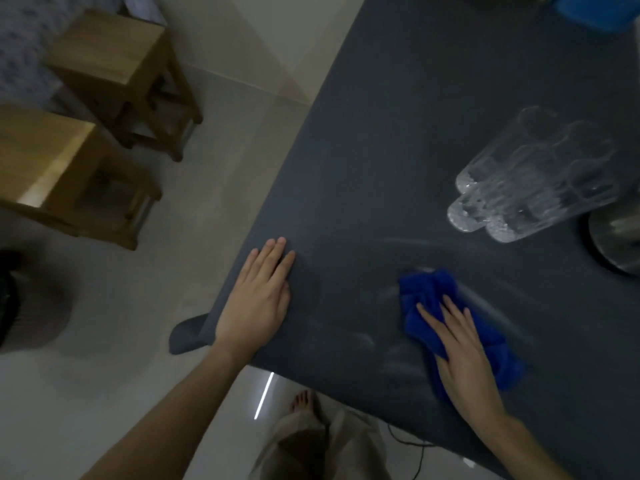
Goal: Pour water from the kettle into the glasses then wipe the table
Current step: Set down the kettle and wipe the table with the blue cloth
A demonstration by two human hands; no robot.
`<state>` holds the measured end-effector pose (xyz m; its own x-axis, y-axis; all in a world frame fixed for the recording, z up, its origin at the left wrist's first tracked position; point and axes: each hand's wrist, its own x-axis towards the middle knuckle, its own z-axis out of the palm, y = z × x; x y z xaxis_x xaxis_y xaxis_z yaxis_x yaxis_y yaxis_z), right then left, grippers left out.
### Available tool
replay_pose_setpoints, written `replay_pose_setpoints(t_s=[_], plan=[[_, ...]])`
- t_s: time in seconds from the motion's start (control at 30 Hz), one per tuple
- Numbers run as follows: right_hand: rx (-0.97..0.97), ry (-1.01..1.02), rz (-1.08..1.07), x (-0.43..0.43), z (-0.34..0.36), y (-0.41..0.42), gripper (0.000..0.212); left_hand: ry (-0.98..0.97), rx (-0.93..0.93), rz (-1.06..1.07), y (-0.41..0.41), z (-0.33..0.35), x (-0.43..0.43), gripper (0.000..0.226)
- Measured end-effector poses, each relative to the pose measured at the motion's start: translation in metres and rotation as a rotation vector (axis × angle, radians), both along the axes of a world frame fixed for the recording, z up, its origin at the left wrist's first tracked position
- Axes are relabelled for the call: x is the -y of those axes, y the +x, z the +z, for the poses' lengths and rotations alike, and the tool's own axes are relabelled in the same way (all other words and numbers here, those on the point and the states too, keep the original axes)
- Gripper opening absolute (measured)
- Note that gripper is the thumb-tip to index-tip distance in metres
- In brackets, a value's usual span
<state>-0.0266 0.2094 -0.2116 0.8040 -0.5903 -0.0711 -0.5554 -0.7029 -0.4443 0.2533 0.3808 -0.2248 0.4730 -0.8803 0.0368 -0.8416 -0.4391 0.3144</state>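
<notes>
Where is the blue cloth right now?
The blue cloth lies on the dark table, lower right in the head view, under the right hand. The glasses stand beyond it.

Clear glasses (530,178) clustered upright on dark table (398,133); crumpled blue cloth (429,292) nearer edge

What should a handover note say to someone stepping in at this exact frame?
Left hand: flat on the table near its corner, holding nothing.
Right hand: pressing the blue cloth flat on the near table, fingers open.
Glasses: clustered to the right; the kettle is partly out of frame beside them.
Done: whether water was poured is unclear. Wipe streaks show near the cloth.
Left: finish wiping the table.
</notes>
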Motion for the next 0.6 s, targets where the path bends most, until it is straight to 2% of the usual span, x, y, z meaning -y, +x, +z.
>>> replay_pose_setpoints(t_s=[0.1, 0.2, 0.27, 0.37, 0.43, 0.47, 0.53, 0.6], plan=[[0.018, -0.039, 0.145, -0.02, -0.005, 0.045, 0.077, 0.006, -0.002, 0.0, 0.001, 0.0, -0.001, 0.049], [0.029, -0.086, 0.389, -0.049, -0.008, 0.091, 0.063, 0.012, -0.015, -0.006, 0.001, 0.0, -0.003, 0.05], [0.025, -0.114, 0.549, -0.06, -0.012, 0.094, 0.058, 0.012, -0.018, -0.011, 0.002, 0.001, -0.003, 0.05], [-0.046, -0.212, 0.755, -0.045, -0.013, 0.056, 0.057, 0.01, -0.013, -0.005, 0.002, 0.0, -0.003, 0.05], [-0.127, -0.256, 0.809, -0.021, -0.004, 0.022, 0.07, 0.015, -0.008, 0.004, 0.002, 0.0, -0.003, 0.05], [-0.185, -0.258, 0.795, -0.007, 0.002, 0.007, 0.085, 0.019, -0.009, 0.007, 0.001, 0.0, -0.003, 0.05], [-0.319, -0.223, 0.697, 0.025, 0.014, -0.019, 0.12, 0.021, -0.011, 0.008, 0.002, 0.0, -0.003, 0.05], [-0.415, -0.206, 0.555, 0.053, 0.022, -0.035, 0.142, 0.026, -0.012, 0.005, 0.001, -0.001, -0.003, 0.05]])
